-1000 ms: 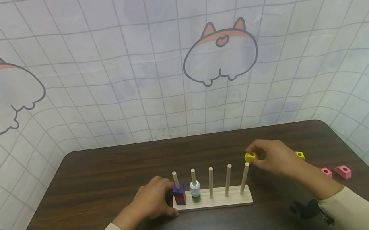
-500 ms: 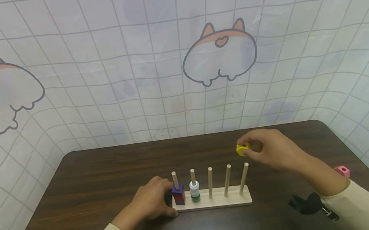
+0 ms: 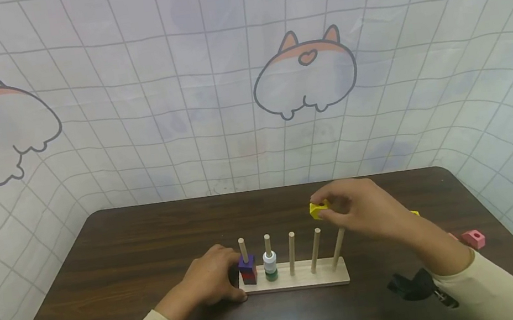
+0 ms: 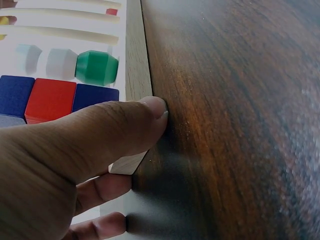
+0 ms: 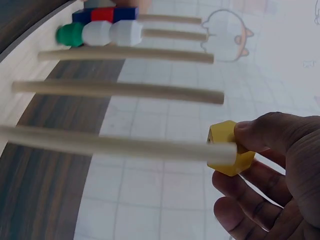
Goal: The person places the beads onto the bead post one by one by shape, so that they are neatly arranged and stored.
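Note:
A wooden peg board [image 3: 306,281] with several upright pegs stands on the table. Its leftmost peg carries blue and red square beads [image 4: 50,97]; the one beside it has a green bead [image 4: 97,68] under white beads [image 3: 270,262]. The other pegs are bare. My left hand [image 3: 211,276] grips the board's left end, thumb on the near edge in the left wrist view. Between thumb and fingers, my right hand [image 3: 365,210] pinches a yellow bead [image 5: 223,132] with a hole, held above and behind the right-hand pegs, apart from them.
Pink beads [image 3: 474,239] lie on the table [image 3: 171,224] at the right, one partly hidden by the right forearm. Another yellow bead [image 3: 414,213] shows just behind that forearm. A white gridded sheet [image 3: 224,148] hangs along the table's back and sides.
My right hand has carried the yellow bead leftward and upward, from right of the peg board to above its right-hand pegs. My left hand has stayed on the board.

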Available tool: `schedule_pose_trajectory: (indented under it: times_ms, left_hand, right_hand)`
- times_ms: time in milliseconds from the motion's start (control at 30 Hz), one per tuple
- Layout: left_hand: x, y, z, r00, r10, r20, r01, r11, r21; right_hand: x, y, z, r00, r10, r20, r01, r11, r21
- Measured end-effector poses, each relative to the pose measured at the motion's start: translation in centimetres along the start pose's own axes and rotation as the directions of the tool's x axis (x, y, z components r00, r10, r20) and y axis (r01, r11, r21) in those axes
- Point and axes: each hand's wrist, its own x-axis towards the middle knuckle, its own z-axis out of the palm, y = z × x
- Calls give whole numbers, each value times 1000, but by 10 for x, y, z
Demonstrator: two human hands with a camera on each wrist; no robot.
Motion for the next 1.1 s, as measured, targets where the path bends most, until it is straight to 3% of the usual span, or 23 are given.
schedule_pose_trajectory:
  times_ms: [300,667,1100]
  left_hand:
    - [0,-1,1,1000,7,-4,-7,1000,-4]
    - [-1,2,-2,1000,4,4,-4,1000,-8]
    - [-1,1,-1,1000,3,6,-3,1000,-8]
  right_hand:
    - [7,-18,8,999,-21,26,21,999,26]
    - [11,-32,20,994,-109,17,107,991,79]
    - [7,-40,34,997,-49,65,42,994,106]
